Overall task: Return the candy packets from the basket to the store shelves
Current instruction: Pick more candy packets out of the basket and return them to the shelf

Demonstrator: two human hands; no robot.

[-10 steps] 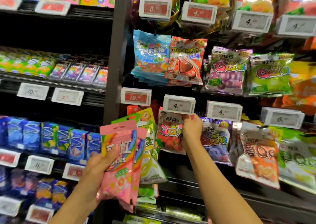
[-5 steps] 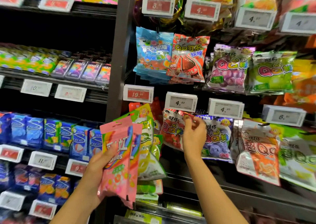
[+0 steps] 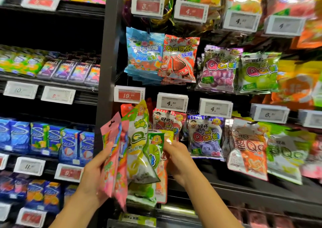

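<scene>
Here left hand [image 3: 95, 173] grips pink packets [image 3: 113, 161]; right hand [image 3: 176, 158] pinches green packet [image 3: 156, 140].

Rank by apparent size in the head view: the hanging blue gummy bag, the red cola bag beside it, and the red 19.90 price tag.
1-2. Blue gummy bag and red cola bag: look alike, not ranked.
3. 19.90 price tag: clearly smallest.

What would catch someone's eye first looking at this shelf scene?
The fan of glossy candy packets at bottom centre: the left hand grips pink rainbow-striped packets, while the right hand pinches a green packet. Behind, purple grape gummy bags hang under white price tags.
</scene>
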